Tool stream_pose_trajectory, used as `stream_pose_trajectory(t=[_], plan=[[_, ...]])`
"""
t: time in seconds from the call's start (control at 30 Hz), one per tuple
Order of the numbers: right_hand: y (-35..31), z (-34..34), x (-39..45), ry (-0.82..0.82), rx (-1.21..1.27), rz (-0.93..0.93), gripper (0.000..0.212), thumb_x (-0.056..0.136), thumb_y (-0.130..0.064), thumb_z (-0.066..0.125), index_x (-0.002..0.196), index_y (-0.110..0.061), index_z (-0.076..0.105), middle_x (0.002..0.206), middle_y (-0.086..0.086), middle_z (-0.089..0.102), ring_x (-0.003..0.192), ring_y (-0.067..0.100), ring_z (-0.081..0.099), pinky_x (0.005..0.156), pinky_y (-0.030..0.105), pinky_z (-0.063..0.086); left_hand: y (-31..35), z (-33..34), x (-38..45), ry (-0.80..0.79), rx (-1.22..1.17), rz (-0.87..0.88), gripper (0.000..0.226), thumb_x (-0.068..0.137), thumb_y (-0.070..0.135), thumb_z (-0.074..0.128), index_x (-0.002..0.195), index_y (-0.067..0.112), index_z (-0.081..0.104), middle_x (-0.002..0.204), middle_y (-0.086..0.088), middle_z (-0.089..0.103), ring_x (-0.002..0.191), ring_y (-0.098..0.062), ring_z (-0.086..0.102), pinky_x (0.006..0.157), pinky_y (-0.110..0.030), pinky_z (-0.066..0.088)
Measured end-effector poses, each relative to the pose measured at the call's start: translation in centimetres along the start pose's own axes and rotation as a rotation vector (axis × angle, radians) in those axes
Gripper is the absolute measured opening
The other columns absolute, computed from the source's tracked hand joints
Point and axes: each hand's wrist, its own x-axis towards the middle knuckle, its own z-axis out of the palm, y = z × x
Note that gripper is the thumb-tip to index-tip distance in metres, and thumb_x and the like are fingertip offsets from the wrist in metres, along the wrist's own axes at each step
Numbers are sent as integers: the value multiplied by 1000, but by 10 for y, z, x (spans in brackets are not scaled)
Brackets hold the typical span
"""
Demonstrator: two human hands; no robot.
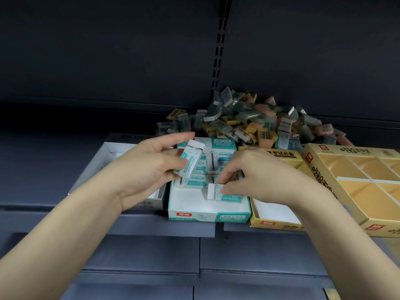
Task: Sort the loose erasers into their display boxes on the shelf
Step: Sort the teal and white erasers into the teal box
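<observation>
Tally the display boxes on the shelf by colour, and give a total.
White box: 1
Teal-and-white box: 1
Yellow boxes: 2
Total: 4 boxes

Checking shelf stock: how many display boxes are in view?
4: a white box at left, teal box centre, yellow box beside it, large gold box far right. Others may be hidden.
</observation>
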Motion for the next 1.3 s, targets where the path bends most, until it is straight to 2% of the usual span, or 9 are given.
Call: stream_pose_trajectory(t=[0.2, 0.33, 0.5, 0.57, 0.67, 0.83, 0.97, 1.17, 1.3], plan=[[-2, 0, 2, 5, -70, -18, 3, 83, -32, 67, 84, -34, 69, 78, -19, 62, 85, 3, 56, 85, 29, 45, 7, 0, -5, 12, -10, 13, 33, 86, -13, 46, 103, 10, 60, 94, -18, 68, 85, -22, 69, 69, -26, 58], [-3, -1, 3, -8, -74, -21, 11, 81, -30, 69, 78, -36, 60, 79, -20, 62, 85, 3, 55, 88, 29, 41, 8, 3, -7, 77, 28, 48, 22, 84, -9, 52, 91, 12, 53, 86, -11, 67, 76, -16, 69, 72, -25, 58], [-2, 3, -1, 18, -151, -52, 16, 77, -40, 68, 92, -37, 62, 91, -16, 63, 91, 6, 55, 91, 33, 40, 1, 2, -6, 131, 328, 99, 38, 88, 3, 56, 104, 37, 64, 99, 0, 69, 90, -9, 68, 83, -21, 54], [-2, 4, -3, 40, -229, -56, 24, 76, -47, 66, 97, -38, 61, 96, -16, 62, 96, 8, 53, 89, 32, 37, -1, 3, -6, 156, 492, 117, 30, 87, 12, 61, 95, 39, 68, 97, 1, 69, 80, -10, 68, 81, -20, 53], [-3, 2, -5, 46, -281, -69, 27, 77, -48, 65, 102, -38, 62, 100, -16, 61, 100, 11, 51, 86, 30, 34, -4, 6, -8, 194, 674, 189, 15, 80, 18, 70, 82, 32, 68, 83, 4, 62, 58, -4, 53, 63, -13, 46], [-5, -1, -7, 52, -336, -66, 28, 82, -40, 64, 111, -39, 63, 111, -18, 62, 108, 12, 49, 90, 31, 30, -8, 3, -9, 268, 989, 180, 9, 71, 37, 73, 72, 33, 65, 72, 13, 63, 76, -2, 56, 88, -35, 37], [-7, -2, -7, 51, -401, -84, 27, 85, -38, 62, 112, -39, 64, 111, -14, 62, 109, 16, 47, 94, 34, 31, -11, 3, -11, 354, 1177, 205, 12, 75, 43, 70, 73, 36, 61, 73, 16, 61, 81, 6, 49, 70, -24, 12], [-7, -3, -6, 21, -444, -86, 22, 85, -39, 61, 106, -36, 68, 103, -11, 63, 104, 19, 48, 90, 35, 32, -11, 0, -9, 381, 1351, 263, 12, 80, 48, 64, 75, 39, 57, 77, 19, 60, 91, 0, 46, 67, -26, 9], [-8, -4, -6, 22, -415, -91, 22, 85, -36, 63, 106, -36, 68, 100, -11, 64, 105, 18, 48, 89, 32, 33, -13, 2, -8, 395, 1584, 360, 12, 81, 54, 56, 79, 43, 51, 99, 21, 56, 108, -7, 38, 68, -26, 4]])
